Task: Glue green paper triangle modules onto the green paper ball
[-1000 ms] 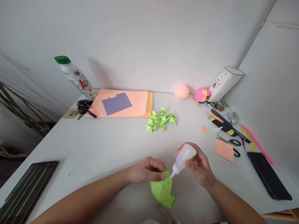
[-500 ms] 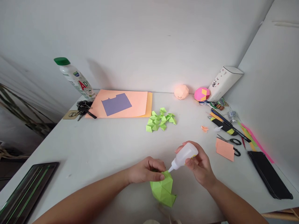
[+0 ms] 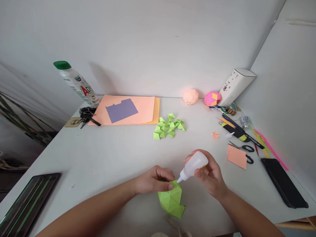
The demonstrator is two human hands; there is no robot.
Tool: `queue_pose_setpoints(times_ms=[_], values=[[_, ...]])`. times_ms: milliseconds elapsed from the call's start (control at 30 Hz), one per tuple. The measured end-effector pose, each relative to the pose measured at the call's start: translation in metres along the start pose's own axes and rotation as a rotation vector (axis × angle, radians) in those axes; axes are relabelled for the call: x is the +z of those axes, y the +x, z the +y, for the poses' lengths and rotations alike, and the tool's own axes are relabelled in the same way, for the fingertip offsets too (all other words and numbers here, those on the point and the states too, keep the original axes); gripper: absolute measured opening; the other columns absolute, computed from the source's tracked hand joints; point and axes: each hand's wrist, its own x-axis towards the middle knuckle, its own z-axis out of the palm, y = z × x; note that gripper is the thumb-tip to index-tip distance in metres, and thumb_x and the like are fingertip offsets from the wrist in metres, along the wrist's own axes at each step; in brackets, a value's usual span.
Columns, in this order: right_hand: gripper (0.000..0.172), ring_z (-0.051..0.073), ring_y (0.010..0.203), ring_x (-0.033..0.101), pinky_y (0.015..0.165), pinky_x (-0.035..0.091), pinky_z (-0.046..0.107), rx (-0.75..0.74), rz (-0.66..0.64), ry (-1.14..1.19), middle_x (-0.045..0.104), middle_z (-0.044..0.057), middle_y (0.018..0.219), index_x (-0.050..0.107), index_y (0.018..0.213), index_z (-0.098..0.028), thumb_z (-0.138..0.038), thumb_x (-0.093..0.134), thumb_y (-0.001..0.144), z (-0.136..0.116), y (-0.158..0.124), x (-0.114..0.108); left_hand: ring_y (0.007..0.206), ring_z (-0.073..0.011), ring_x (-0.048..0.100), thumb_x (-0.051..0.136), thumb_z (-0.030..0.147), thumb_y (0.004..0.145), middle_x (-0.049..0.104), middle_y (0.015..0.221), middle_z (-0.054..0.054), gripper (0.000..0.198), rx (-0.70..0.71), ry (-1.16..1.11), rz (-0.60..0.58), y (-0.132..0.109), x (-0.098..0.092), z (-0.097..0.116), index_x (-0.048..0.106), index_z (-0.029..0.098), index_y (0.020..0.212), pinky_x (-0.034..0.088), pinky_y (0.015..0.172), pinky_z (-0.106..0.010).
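Note:
My left hand (image 3: 154,180) is closed on the top of a green folded paper model (image 3: 171,201) that rests on the white table (image 3: 111,154) near its front edge. My right hand (image 3: 211,174) grips a small white glue bottle (image 3: 194,166), tilted down to the left. The bottle's nozzle touches the top edge of the green model, right beside my left fingers. A pile of several small green folded paper pieces (image 3: 168,126) lies farther back in the middle of the table.
Orange paper sheets (image 3: 145,110) with a purple piece (image 3: 121,110) lie at the back, beside keys (image 3: 86,115) and a green-capped bottle (image 3: 75,84). Two paper balls (image 3: 190,96), a white carton (image 3: 234,86), pens, scissors (image 3: 243,149), an orange note (image 3: 237,157) and a black phone (image 3: 283,187) line the right side. A tablet (image 3: 27,202) lies front left.
The glue bottle has tilted lower and its nozzle has shifted slightly left along the top of the green model. My left hand keeps its hold.

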Motion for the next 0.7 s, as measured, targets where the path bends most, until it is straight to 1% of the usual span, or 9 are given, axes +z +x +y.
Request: queue_pose_setpoints(times_ms=[200,267,400,433,500,533,600,633,700], values=[[0.031,0.018,0.079,0.057,0.064,0.049,0.03,0.043,-0.013,0.083,0.066,0.004,0.093,0.056,0.108,-0.029,-0.038,0.067,0.081,0.0,0.002,-0.001,0.074,-0.0138,0.051,0.073,0.041,0.071,0.058,0.078,-0.003,0.03,-0.01,-0.02,0.001,0.0,0.0,0.001,0.073,0.013,0.08,0.044,0.071,-0.027],[0.032,0.018,0.076,0.058,0.061,0.049,0.031,0.054,0.005,0.128,0.067,0.005,0.09,0.057,0.108,-0.028,-0.038,0.068,0.08,0.0,0.005,-0.002,0.072,-0.0129,0.05,0.074,0.04,0.071,0.058,0.078,-0.003,0.029,-0.016,-0.047,-0.001,0.0,0.0,0.003,0.074,0.013,0.08,0.044,0.07,-0.027],[0.029,0.016,0.064,0.058,0.053,0.048,0.031,0.096,0.142,0.272,0.066,0.005,0.088,0.057,0.101,-0.024,-0.041,0.066,0.08,0.002,0.018,-0.011,0.075,-0.0142,0.052,0.074,0.037,0.071,0.06,0.081,-0.005,0.026,-0.018,-0.104,0.002,0.0,0.0,0.003,0.074,0.013,0.081,0.044,0.072,-0.028],[0.028,0.016,0.063,0.059,0.054,0.049,0.031,0.106,0.18,0.298,0.066,0.005,0.089,0.055,0.098,-0.024,-0.041,0.066,0.079,0.004,0.023,-0.015,0.077,-0.0149,0.053,0.074,0.036,0.071,0.061,0.082,-0.005,0.026,-0.013,-0.119,0.002,0.0,0.0,0.003,0.074,0.013,0.082,0.044,0.073,-0.029],[0.027,0.019,0.071,0.064,0.061,0.052,0.034,0.112,0.239,0.281,0.065,0.003,0.087,0.051,0.092,-0.024,-0.038,0.068,0.077,0.008,0.031,-0.023,0.08,-0.016,0.053,0.075,0.034,0.07,0.062,0.081,-0.006,0.023,0.005,-0.154,0.005,0.0,0.0,0.003,0.074,0.013,0.08,0.044,0.075,-0.03],[0.027,0.02,0.077,0.066,0.066,0.052,0.036,0.101,0.268,0.202,0.064,0.002,0.086,0.047,0.089,-0.024,-0.035,0.069,0.076,0.01,0.035,-0.027,0.08,-0.0162,0.054,0.075,0.034,0.07,0.062,0.08,-0.005,0.023,0.014,-0.169,0.009,0.0,0.0,0.002,0.074,0.013,0.079,0.044,0.075,-0.03],[0.028,0.022,0.083,0.068,0.071,0.053,0.038,0.043,0.328,-0.086,0.062,0.001,0.087,0.039,0.08,-0.024,-0.032,0.066,0.077,0.017,0.041,-0.035,0.08,-0.0161,0.054,0.076,0.034,0.07,0.062,0.08,-0.005,0.022,0.031,-0.183,0.024,0.0,0.0,0.003,0.074,0.014,0.078,0.043,0.074,-0.029],[0.029,0.021,0.081,0.068,0.069,0.053,0.037,-0.012,0.366,-0.289,0.06,0.002,0.092,0.036,0.076,-0.023,-0.033,0.062,0.079,0.021,0.044,-0.039,0.079,-0.0158,0.054,0.076,0.034,0.07,0.061,0.08,-0.005,0.022,0.038,-0.18,0.029,0.0,0.001,0.004,0.074,0.014,0.079,0.043,0.073,-0.029],[0.032,0.021,0.082,0.066,0.067,0.051,0.035,-0.077,0.421,-0.505,0.056,0.004,0.095,0.031,0.069,-0.023,-0.033,0.06,0.078,0.028,0.047,-0.045,0.078,-0.0157,0.054,0.074,0.034,0.071,0.06,0.081,-0.005,0.022,0.064,-0.16,0.04,0.0,0.002,0.005,0.074,0.014,0.081,0.044,0.071,-0.029]])
